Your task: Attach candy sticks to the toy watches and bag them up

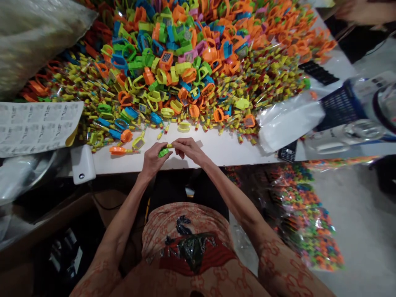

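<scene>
At the table's front edge, my left hand is closed around a green plastic toy watch. My right hand pinches the end of a small yellow tube-like piece just above the watch; its other end meets the fingers of my left hand. Whether the piece touches the watch is too small to tell. On the white table near my hands lie a yellow toy watch, a yellow-green one and an orange one.
A large heap of colourful toy watches and small yellow tubes covers the table's back. A sticker sheet and a white device are at left. Clear plastic bags and a blue basket stand right; filled bags lie below.
</scene>
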The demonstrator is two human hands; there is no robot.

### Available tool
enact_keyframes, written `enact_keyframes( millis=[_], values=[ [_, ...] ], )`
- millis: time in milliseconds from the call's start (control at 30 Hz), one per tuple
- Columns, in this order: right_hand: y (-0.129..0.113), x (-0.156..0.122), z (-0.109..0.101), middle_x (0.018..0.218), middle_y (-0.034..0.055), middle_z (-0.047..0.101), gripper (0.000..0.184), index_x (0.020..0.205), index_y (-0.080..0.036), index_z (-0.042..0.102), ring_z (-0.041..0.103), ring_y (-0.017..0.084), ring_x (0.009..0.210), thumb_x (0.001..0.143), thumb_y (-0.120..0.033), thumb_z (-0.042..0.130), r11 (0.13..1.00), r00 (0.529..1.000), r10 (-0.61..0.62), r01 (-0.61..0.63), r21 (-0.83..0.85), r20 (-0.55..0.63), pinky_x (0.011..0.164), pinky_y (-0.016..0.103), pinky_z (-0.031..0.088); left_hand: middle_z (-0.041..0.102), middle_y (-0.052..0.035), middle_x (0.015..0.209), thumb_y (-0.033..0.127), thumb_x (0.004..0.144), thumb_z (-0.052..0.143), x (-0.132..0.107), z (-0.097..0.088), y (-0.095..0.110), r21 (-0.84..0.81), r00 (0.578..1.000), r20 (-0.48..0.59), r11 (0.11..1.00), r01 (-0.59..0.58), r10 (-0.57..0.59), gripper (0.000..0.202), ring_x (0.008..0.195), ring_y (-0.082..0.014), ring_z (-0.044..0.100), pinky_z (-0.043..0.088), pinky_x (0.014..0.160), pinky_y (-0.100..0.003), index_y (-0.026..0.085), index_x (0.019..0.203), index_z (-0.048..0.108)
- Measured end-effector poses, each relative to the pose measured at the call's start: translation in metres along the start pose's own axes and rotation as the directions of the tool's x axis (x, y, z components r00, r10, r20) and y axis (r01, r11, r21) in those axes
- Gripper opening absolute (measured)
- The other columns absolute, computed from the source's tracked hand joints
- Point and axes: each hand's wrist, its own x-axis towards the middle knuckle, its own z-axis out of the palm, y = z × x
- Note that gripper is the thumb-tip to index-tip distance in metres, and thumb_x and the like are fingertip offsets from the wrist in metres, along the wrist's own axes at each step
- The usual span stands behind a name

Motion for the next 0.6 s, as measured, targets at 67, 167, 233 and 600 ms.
enact_keyframes(
  millis=[67, 167, 233, 600],
  values=[
    [0.002, -0.0006, -0.002, 0.058, -0.0021, 0.058, 0.047, 0.065, -0.017, 0.062, 0.048, 0.007, 0.048, 0.082, -0.06, 0.07, 0.999, 1.0, 0.016, -0.016, 0.037, 0.006, 0.049, 0.022, 0.038, 0.076, -0.0076, 0.105, 0.036, 0.083, 0.077, 0.0003, 0.0008, 0.0003, 0.011, 1.0, 0.013, 1.0, -0.023, 0.023, 0.029, 0.098, -0.0218, 0.07, 0.054, 0.092, -0.032, 0.021, 0.108, 0.072],
    [0.006, -0.0007, -0.0038, 0.057, -0.0021, 0.057, 0.05, 0.065, -0.017, 0.061, 0.047, 0.007, 0.047, 0.079, -0.064, 0.072, 0.994, 0.999, 0.041, -0.042, 0.096, 0.017, 0.047, 0.022, 0.036, 0.076, -0.0076, 0.106, 0.034, 0.084, 0.076, 0.0003, 0.0011, -0.0002, 0.011, 0.998, 0.032, 0.998, -0.057, 0.056, 0.027, 0.098, -0.0216, 0.07, 0.054, 0.091, -0.032, 0.021, 0.108, 0.072],
    [0.0071, -0.0012, -0.0044, 0.057, -0.0025, 0.057, 0.05, 0.066, -0.017, 0.061, 0.046, 0.007, 0.047, 0.078, -0.065, 0.073, 0.992, 0.998, 0.053, -0.055, 0.111, 0.024, 0.046, 0.023, 0.036, 0.075, -0.0077, 0.105, 0.034, 0.086, 0.074, -0.0003, 0.0009, -0.001, -0.001, 0.996, 0.04, 0.996, -0.084, 0.084, 0.026, 0.098, -0.021, 0.07, 0.053, 0.09, -0.031, 0.021, 0.108, 0.071],
    [-0.0017, -0.0084, -0.005, 0.056, -0.0025, 0.053, 0.051, 0.063, -0.018, 0.057, 0.046, 0.008, 0.049, 0.089, -0.061, 0.063, 0.995, 1.0, 0.0, 0.001, -0.101, 0.014, 0.051, 0.024, 0.036, 0.074, -0.0065, 0.101, 0.031, 0.086, 0.074, -0.0018, -0.0004, -0.0048, 0.03, 0.99, 0.077, 0.992, -0.124, 0.121, 0.02, 0.094, -0.0206, 0.069, 0.051, 0.085, -0.029, 0.022, 0.104, 0.072]
  ],
)
